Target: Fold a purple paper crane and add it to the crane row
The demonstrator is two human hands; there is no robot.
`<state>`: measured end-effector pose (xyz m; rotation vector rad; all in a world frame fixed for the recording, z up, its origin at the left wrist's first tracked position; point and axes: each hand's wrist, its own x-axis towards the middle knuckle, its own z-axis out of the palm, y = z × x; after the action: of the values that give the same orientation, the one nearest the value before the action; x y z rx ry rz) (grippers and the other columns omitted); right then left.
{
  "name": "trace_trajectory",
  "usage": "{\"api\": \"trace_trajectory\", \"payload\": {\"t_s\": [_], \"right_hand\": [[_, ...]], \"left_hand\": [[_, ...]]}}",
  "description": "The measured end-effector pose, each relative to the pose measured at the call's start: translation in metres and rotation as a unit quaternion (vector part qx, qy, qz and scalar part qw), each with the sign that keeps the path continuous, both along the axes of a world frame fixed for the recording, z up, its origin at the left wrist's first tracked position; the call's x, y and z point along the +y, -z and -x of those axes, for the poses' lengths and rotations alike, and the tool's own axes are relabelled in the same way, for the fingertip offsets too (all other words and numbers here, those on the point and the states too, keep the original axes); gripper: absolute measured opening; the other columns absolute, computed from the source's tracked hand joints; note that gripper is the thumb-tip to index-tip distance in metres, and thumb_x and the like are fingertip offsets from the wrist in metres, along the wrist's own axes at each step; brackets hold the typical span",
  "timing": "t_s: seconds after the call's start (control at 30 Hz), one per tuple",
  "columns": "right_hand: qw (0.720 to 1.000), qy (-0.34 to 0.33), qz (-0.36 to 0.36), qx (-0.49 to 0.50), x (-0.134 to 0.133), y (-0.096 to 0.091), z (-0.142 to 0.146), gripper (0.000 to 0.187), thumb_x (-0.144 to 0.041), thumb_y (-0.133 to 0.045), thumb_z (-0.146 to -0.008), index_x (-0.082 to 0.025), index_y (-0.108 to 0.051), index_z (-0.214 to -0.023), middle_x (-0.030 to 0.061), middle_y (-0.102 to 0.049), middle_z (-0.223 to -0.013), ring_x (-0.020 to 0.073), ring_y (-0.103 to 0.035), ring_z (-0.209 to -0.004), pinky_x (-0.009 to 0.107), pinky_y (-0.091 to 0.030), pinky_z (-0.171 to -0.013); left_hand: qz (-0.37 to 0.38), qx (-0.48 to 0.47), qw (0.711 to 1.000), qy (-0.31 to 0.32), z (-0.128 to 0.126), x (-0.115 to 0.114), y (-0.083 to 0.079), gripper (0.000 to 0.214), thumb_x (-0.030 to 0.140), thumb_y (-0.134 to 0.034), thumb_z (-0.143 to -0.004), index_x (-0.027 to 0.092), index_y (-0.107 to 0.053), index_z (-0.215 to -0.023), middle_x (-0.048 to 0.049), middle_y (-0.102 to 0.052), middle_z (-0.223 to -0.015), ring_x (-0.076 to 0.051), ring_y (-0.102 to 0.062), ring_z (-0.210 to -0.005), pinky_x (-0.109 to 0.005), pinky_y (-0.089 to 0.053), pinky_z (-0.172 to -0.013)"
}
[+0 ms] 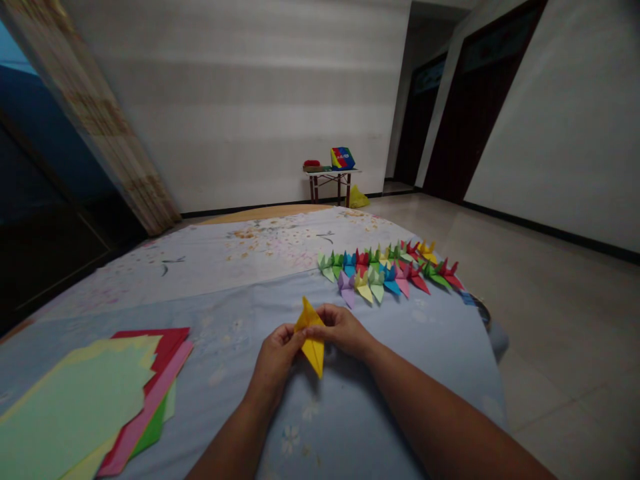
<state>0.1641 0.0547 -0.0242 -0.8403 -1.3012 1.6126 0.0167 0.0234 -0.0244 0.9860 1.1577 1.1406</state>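
Note:
A folded piece of yellow origami paper (pixel 315 353), shaped like a long pointed diamond, is held just above the table in front of me. My left hand (pixel 280 350) pinches its left edge between thumb and fingers. From the right, my right hand (pixel 345 327) grips it, thumb pressed on the front and fingers behind. A crease runs down the lower half of the paper. Beyond my hands, toward the right, stand rows of folded paper cranes (pixel 376 283) in red, green, blue, yellow, pink and purple.
A stack of coloured paper sheets (pixel 85 387) lies at the left, pale green on top. A blue cloth (pixel 225 400) covers the table's near part, a white floral cloth (pixel 200 267) the far part. By the wall, a small table (pixel 333 173) bears a colourful box (pixel 343 158).

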Motion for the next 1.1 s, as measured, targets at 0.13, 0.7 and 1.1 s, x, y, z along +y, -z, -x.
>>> {"api": "trace_trajectory", "payload": {"t_s": [0.13, 0.7, 1.1], "right_hand": [[1.0, -0.019, 0.0, 0.005, 0.0, 0.001, -0.002, 0.043, -0.037, -0.081, -0.053, -0.014, -0.06, -0.082, -0.0005, -0.065, -0.075, 0.0112, -0.059, -0.064, 0.023, -0.044, -0.063], [0.997, -0.067, 0.043, 0.001, 0.0, 0.0, -0.003, 0.046, -0.034, -0.082, -0.049, -0.014, -0.06, -0.084, 0.0002, -0.066, -0.072, 0.012, -0.061, -0.061, 0.025, -0.045, -0.062], [0.997, -0.053, -0.003, -0.063, -0.002, 0.007, 0.001, 0.038, -0.03, -0.078, -0.055, -0.015, -0.059, -0.084, -0.0027, -0.064, -0.067, 0.01, -0.058, -0.057, 0.022, -0.044, -0.056]], "left_hand": [[0.003, 0.003, 1.0, 0.015, 0.001, 0.0, -0.002, 0.034, 0.043, -0.074, -0.06, 0.015, -0.06, -0.073, 0.0019, -0.06, -0.061, -0.011, -0.054, -0.053, -0.021, -0.038, -0.052], [-0.157, 0.167, 0.966, -0.12, 0.013, -0.001, -0.032, 0.028, 0.044, -0.062, -0.07, 0.021, -0.064, -0.086, -0.0042, -0.064, -0.091, -0.023, -0.055, -0.093, -0.031, -0.039, -0.085], [-0.24, 0.314, 0.908, -0.138, 0.013, -0.006, -0.031, 0.015, 0.033, -0.063, -0.071, 0.022, -0.066, -0.08, -0.0021, -0.066, -0.077, -0.021, -0.06, -0.078, -0.031, -0.041, -0.079]]}}
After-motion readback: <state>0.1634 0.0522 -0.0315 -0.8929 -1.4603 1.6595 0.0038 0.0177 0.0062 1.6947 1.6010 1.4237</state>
